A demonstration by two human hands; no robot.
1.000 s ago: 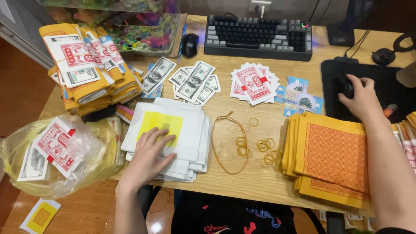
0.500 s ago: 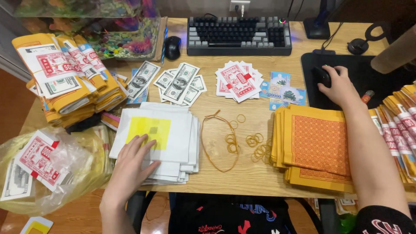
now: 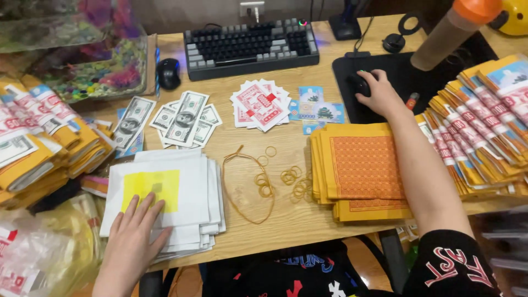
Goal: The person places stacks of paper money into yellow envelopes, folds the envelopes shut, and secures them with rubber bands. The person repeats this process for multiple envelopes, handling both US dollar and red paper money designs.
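The stack of white sheets [image 3: 170, 203], the top one printed with a yellow square, sits at the near-left edge of the wooden desk [image 3: 286, 220]. The left hand [image 3: 132, 242] lies flat on it, fingers spread and open, gripping nothing. The right hand [image 3: 379, 93] is cupped over a black mouse [image 3: 360, 83] on the dark mat [image 3: 396, 71], well apart from the stack. Between them lie loose rubber bands [image 3: 264, 179] and a pile of orange-patterned papers [image 3: 363, 170]. To lift a single sheet cleanly, I'd judge the left fingertips should slide the top one off the edge, pressing lightly so the lower sheets don't fan out further.
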